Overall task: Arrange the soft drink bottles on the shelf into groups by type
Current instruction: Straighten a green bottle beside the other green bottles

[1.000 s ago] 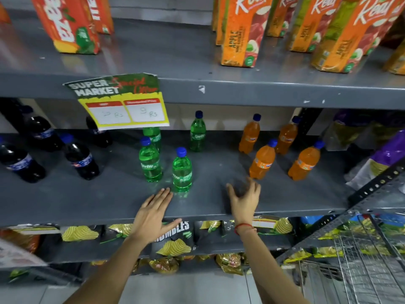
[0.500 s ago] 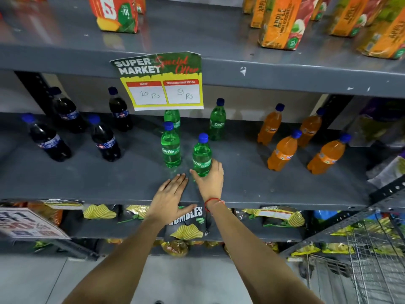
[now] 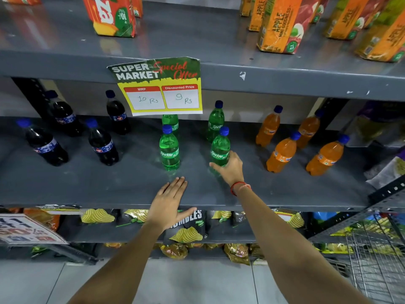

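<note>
Twelve bottles stand on the middle shelf (image 3: 92,189), all upright with blue caps pointing up, sorted in three clusters. Four cola bottles (image 3: 103,148) sit toward the shelf's left end, four orange bottles (image 3: 282,154) toward its right end, and four green bottles occupy the middle. Of the green ones, two stand near the back edge, one partly hidden behind the price sign (image 3: 160,88) that hangs from the shelf above; the front left green bottle (image 3: 169,150) stands alone, closer to the front edge. The right hand (image 3: 230,167) wraps its fingers around the lower half of the front right green bottle (image 3: 219,148), its grip closed on the bottle, which stands vertical on the shelf, just in front of the back right one. The left hand (image 3: 168,202) lies flat and open, palm down, on the shelf's front edge, fingers stretched toward the front left green bottle without touching it. Juice cartons (image 3: 278,25) line the top shelf.
</note>
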A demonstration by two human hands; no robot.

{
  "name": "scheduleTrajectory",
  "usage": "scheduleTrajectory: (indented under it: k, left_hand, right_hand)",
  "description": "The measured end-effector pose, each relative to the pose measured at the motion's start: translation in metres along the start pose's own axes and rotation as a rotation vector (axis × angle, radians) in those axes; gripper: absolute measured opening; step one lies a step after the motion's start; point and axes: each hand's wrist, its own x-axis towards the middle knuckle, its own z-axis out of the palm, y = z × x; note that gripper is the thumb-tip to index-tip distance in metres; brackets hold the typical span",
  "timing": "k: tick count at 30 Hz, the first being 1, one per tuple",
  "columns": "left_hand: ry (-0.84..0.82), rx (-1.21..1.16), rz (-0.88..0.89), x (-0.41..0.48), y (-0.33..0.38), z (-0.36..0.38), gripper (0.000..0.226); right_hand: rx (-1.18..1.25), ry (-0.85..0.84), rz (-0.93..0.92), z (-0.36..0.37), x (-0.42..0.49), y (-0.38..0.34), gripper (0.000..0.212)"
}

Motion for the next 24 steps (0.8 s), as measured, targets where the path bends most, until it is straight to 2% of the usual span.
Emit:
scheduleTrajectory:
  k: [4,9,13,18,21,24]
  left_hand:
    - [0.017,0.0,0.001,0.0,0.0,0.001,0.084]
    - [0.035,-0.02,0.007,0.0,0.001,0.0,0.083]
    - [0.034,-0.019,0.005,-0.001,0.0,0.0,0.084]
    - [0.032,-0.012,0.009,0.0,0.001,-0.001,0.084]
    - [0.035,-0.008,0.008,-0.001,0.002,-0.002,0.084]
    - [0.031,-0.008,0.006,-0.001,0.002,-0.002,0.084]
  right_hand:
    - [0.03,-0.041,0.008,0.0,0.002,0.002,0.054]
    - [0.153,0.085,0.08,0.012,-0.014,0.001,0.087]
    - [0.191,0.167,0.095,0.02,-0.015,-0.001,0.072]
    - [0.193,0.125,0.053,0.018,-0.013,0.006,0.056]
    - [0.189,0.096,0.04,0.018,-0.013,0.007,0.057]
    - [0.191,0.089,0.06,0.019,-0.015,0.006,0.068]
